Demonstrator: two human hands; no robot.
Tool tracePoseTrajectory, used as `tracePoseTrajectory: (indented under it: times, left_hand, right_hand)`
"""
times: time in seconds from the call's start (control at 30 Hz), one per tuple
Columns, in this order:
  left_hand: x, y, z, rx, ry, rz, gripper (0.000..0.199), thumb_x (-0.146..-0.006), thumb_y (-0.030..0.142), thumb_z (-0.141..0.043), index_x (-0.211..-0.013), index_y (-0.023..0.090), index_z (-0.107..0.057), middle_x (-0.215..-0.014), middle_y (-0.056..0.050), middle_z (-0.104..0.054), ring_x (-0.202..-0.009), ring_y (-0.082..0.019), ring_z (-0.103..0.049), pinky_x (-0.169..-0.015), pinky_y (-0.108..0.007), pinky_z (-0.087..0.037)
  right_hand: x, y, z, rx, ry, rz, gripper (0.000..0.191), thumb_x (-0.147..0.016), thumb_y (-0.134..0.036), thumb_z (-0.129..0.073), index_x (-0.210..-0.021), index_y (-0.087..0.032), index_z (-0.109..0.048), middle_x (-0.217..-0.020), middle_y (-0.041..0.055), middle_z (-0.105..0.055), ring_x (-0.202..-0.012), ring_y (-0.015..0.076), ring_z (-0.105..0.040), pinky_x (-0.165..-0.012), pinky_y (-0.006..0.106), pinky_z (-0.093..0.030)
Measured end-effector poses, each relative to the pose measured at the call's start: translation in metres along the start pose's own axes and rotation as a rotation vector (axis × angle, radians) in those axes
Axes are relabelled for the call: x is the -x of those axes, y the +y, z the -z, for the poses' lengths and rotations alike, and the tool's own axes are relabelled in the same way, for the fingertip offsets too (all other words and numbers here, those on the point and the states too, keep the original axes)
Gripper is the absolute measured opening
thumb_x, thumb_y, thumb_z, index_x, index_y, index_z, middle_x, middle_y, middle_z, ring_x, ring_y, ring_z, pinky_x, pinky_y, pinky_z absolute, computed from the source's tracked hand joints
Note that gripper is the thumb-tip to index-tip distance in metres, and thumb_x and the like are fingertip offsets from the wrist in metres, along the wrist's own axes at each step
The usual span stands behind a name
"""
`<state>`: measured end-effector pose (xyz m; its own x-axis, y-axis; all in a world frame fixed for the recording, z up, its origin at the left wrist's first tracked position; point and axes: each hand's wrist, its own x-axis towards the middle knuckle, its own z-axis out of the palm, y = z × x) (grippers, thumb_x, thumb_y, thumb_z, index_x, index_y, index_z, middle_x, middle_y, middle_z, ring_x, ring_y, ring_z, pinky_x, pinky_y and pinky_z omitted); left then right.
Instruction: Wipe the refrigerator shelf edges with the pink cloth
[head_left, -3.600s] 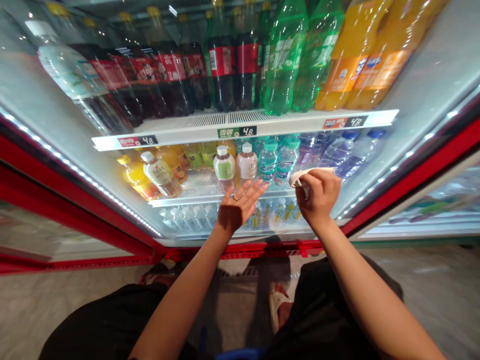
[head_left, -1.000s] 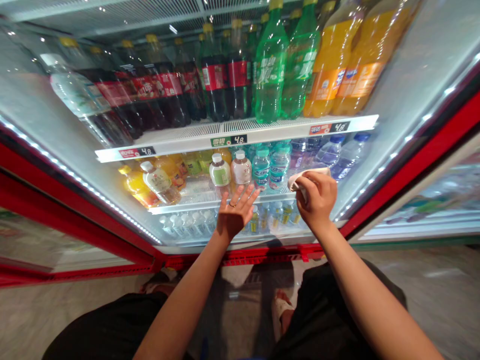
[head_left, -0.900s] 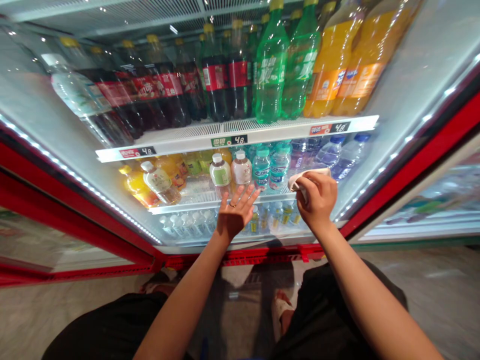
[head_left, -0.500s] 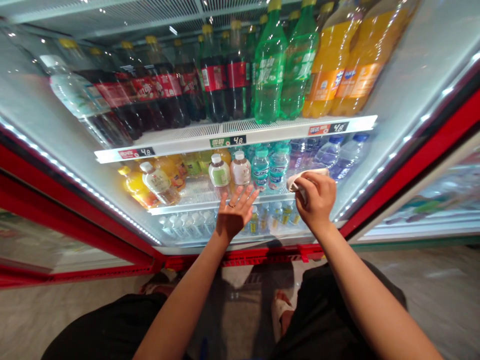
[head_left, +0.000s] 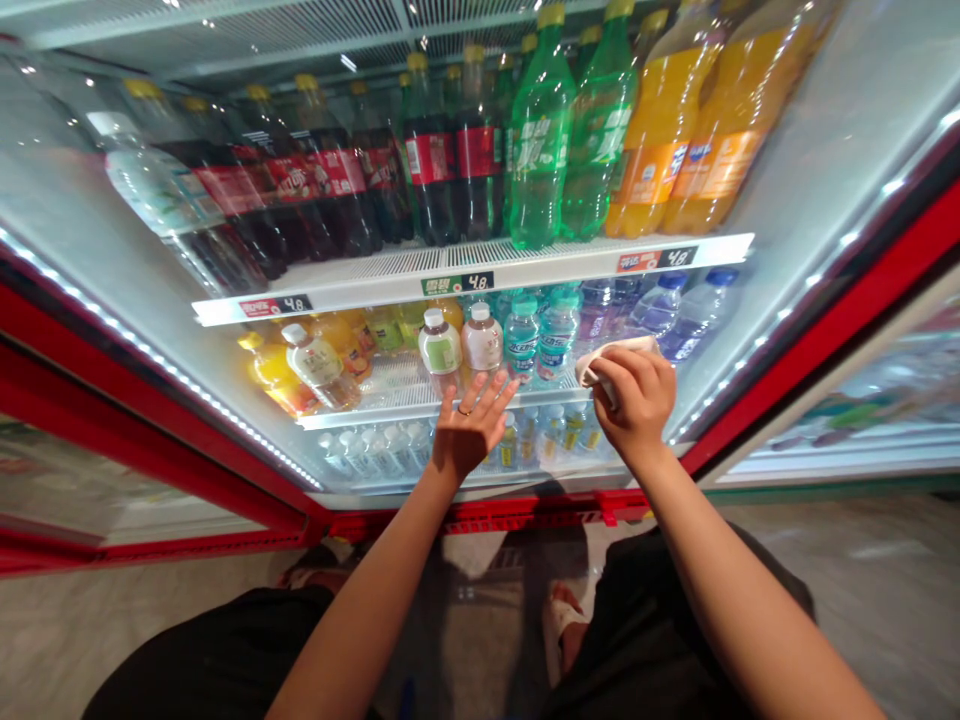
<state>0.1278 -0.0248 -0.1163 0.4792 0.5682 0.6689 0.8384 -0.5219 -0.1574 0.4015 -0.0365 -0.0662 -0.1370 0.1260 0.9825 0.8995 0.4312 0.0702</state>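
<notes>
My left hand (head_left: 471, 425) is spread, with a ring on one finger, and holds nothing. It is in front of the middle shelf's front edge (head_left: 390, 412), just below two white-capped bottles, one with a green label (head_left: 440, 352) and one with a pinkish label (head_left: 482, 345). A folded white cloth (head_left: 598, 366) is gripped in my right hand (head_left: 636, 400), at the right part of that shelf. Two turquoise-capped bottles (head_left: 556, 340) stand left of the cloth, and blue-capped bottles (head_left: 660, 303) are behind and to its right.
Large cola (head_left: 429, 170), green (head_left: 541, 150) and orange (head_left: 651, 150) bottles fill the upper shelf (head_left: 525, 262). Small bottles (head_left: 375, 450) stand on the bottom level. Red door frames (head_left: 825, 330) flank the cooler. Orange-drink bottles (head_left: 274, 375) are at the middle shelf's left.
My right hand and the cloth have shifted very slightly to the right. My left hand has stayed in nearly the same place.
</notes>
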Motion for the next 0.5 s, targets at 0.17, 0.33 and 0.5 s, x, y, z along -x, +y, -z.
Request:
tracePoseTrajectory:
  times: [0.17, 0.33, 0.5]
  left_hand:
    - [0.0013, -0.001, -0.0026, 0.012, 0.013, -0.009, 0.072, -0.105, 0.03, -0.058, -0.171, 0.04, -0.032, -0.166, -0.006, -0.054, -0.154, -0.034, -0.054, -0.131, -0.061, -0.036]
    - [0.0022, -0.0017, -0.0052, -0.009, 0.035, -0.022, 0.076, -0.103, 0.03, -0.06, -0.172, 0.039, -0.029, -0.166, -0.006, -0.053, -0.157, -0.033, -0.05, -0.135, -0.06, -0.028]
    - [0.0025, -0.0018, -0.0054, -0.021, 0.041, -0.03, 0.076, -0.103, 0.03, -0.061, -0.172, 0.039, -0.03, -0.166, -0.005, -0.053, -0.159, -0.032, -0.048, -0.137, -0.059, -0.025]
  right_hand:
    - [-0.001, -0.0014, -0.0011, 0.037, 0.037, -0.034, 0.035, -0.094, -0.015, -0.067, -0.123, -0.032, -0.069, -0.113, 0.0043, -0.077, -0.104, 0.0248, -0.068, -0.094, 0.041, -0.051]
    - [-0.0059, -0.0063, -0.0017, 0.029, 0.067, 0.0, 0.038, -0.095, -0.014, -0.067, -0.13, -0.03, -0.066, -0.116, 0.0063, -0.076, -0.107, 0.0254, -0.068, -0.096, 0.041, -0.053]
    - [-0.0068, -0.0068, 0.0018, -0.012, 0.005, 0.037, 0.032, -0.095, -0.016, -0.067, -0.124, -0.03, -0.069, -0.113, 0.0055, -0.077, -0.103, 0.0241, -0.069, -0.093, 0.04, -0.052]
